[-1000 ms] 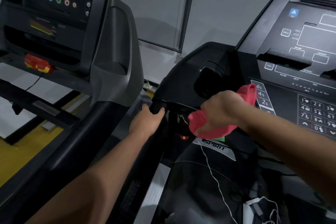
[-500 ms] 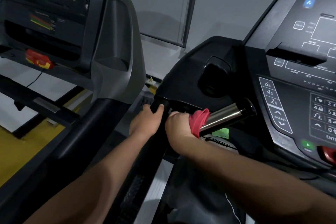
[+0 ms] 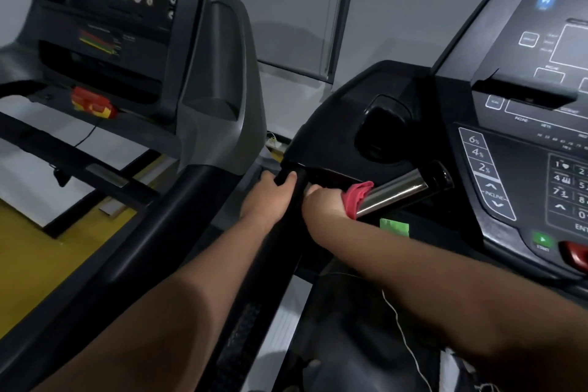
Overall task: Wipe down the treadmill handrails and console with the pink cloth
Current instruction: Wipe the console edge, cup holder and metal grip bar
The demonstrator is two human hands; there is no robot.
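At mid-frame, the right hand (image 3: pixel 324 205) curls tight round the cloth (image 3: pixel 358 197), wrapping it about the lower end of the steel bar (image 3: pixel 396 189) left of the console (image 3: pixel 525 149) (keys marked 6%, 4%, 2%), while just left of it the left hand (image 3: pixel 270 197) grips the rail (image 3: pixel 273 251).

Single head-worn wide-angle view, looking forward and down, close over the treadmill handrail (image 3: pixel 264 261) and console (image 3: pixel 521 149).
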